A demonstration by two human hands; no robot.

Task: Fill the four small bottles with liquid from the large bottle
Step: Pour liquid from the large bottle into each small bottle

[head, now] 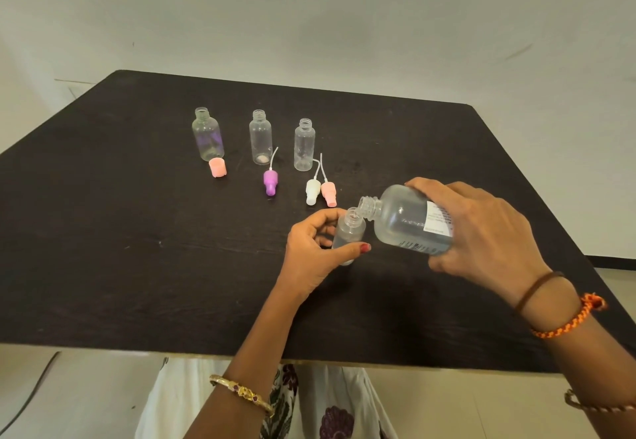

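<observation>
The right hand [481,232] tilts the large bottle [406,222] over a small bottle [349,232] gripped by the left hand [309,256]. Three open small bottles [260,137] stand toward the counter's [137,266] far edge.

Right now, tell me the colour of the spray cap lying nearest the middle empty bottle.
Purple spray cap, clearest in the head view.

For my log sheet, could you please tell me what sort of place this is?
Probably a plain room at home, not a lab: a bare dark table, a blank pale wall, and only small bottles with loose caps.
</observation>
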